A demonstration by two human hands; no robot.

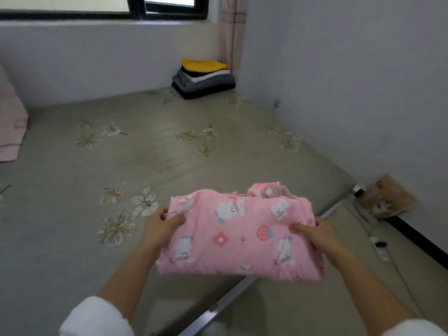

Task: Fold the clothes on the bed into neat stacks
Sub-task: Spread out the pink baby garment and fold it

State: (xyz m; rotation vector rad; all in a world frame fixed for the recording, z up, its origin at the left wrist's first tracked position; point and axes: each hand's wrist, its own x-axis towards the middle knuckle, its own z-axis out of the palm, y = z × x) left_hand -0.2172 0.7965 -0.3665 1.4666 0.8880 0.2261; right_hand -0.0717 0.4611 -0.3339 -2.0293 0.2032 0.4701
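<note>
Two white sleeves [95, 316] show at the bottom, one on each arm. The left hand [161, 223] grips the left edge of a folded pink garment [238, 235], thumb on top and fingers curled under. The right hand [315, 232] grips the right edge the same way. The garment has white bunnies, a flower and a strawberry on it, and it is held up over the near edge of the bed [72, 180]. The bed has a grey sheet with pale flowers. On the floor to the right lie a white power strip [380, 247] and a crinkly bag [385, 198] by the wall. At the far left sits a pink blanket [11, 122]. In the far corner of the bed is a neat stack [203, 78] of folded clothes, yellow on top, beside a curtain [231, 32] and under a window [104, 7].
</note>
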